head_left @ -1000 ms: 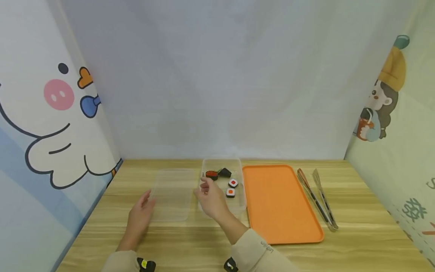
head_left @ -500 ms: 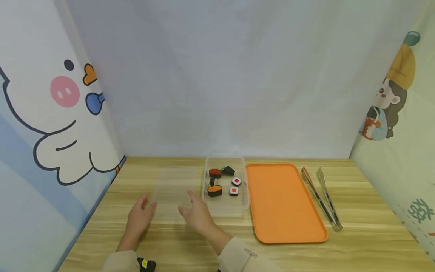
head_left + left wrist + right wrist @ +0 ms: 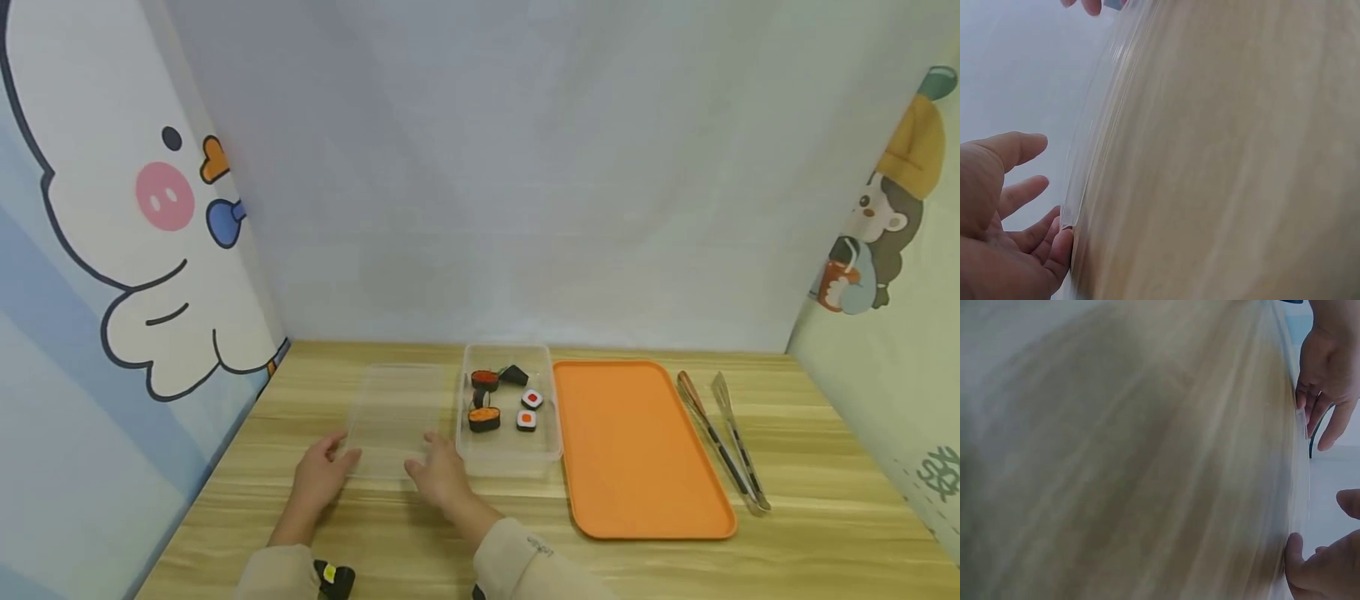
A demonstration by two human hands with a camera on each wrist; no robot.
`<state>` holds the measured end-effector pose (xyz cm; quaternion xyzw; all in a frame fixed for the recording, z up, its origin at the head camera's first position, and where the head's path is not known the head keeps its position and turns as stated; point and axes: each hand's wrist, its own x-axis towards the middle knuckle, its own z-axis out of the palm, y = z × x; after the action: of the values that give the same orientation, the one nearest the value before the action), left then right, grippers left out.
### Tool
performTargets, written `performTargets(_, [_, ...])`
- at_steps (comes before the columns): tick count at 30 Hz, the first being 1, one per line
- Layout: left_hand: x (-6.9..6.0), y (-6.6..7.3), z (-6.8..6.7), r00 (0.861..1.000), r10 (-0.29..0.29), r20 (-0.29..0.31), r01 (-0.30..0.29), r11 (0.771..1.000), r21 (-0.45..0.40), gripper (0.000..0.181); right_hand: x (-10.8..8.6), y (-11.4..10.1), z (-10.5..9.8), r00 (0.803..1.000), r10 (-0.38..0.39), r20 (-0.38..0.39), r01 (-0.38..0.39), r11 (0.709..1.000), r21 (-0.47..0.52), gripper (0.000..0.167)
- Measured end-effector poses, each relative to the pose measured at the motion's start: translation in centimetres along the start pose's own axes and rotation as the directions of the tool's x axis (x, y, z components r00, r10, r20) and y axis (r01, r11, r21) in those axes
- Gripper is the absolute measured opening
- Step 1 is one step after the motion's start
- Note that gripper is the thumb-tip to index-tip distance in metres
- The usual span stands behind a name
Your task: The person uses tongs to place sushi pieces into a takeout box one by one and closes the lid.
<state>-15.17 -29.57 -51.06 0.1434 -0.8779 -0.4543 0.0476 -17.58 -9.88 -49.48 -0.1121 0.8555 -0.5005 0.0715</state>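
Note:
A clear, flat plastic lid (image 3: 396, 417) lies on the wooden table in the head view. My left hand (image 3: 318, 475) is at its left edge, thumb and fingers spread. In the left wrist view the lower fingers (image 3: 1054, 247) of that hand touch the lid's rim. My right hand (image 3: 442, 477) is at the lid's near right corner with fingers apart; the right wrist view has its fingertip against the rim. Right of the lid stands a clear plastic container (image 3: 510, 450) holding several sushi pieces, among them an orange-topped one (image 3: 484, 418) and a small white roll (image 3: 527, 419).
An orange tray (image 3: 645, 450) lies just right of the container. Beyond it are metal tongs (image 3: 723, 442) with their arms spread. A pale curtain (image 3: 510, 183) closes off the back of the table, with printed panels at both sides.
My right hand has left the container, moving left and down to the lid's right side. An orange-topped sushi it covered now shows. The left hand has come in against the lid's edge.

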Motion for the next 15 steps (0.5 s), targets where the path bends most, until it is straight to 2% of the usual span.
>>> performTargets(6, [0.0,0.5,-0.5,0.998,-0.058,-0.022,0.057,0.998,-0.037,0.049,0.2,0.2,0.3,0.998,0.059,-0.010,-0.058,0.996,0.064,0.049])
performTargets(12, [0.0,0.8,-1.0,0.997,-0.071,-0.039,0.068,0.996,-0.057,0.044,0.2,-0.2,0.2,0.997,0.073,-0.013,-0.072,0.992,0.107,0.046])
performTargets(15, [-0.2,0.8,-1.2,0.994,-0.094,-0.053,0.088,0.990,-0.107,0.041,0.3,-0.3,0.1,0.997,0.071,-0.004,-0.070,0.990,0.127,0.044])
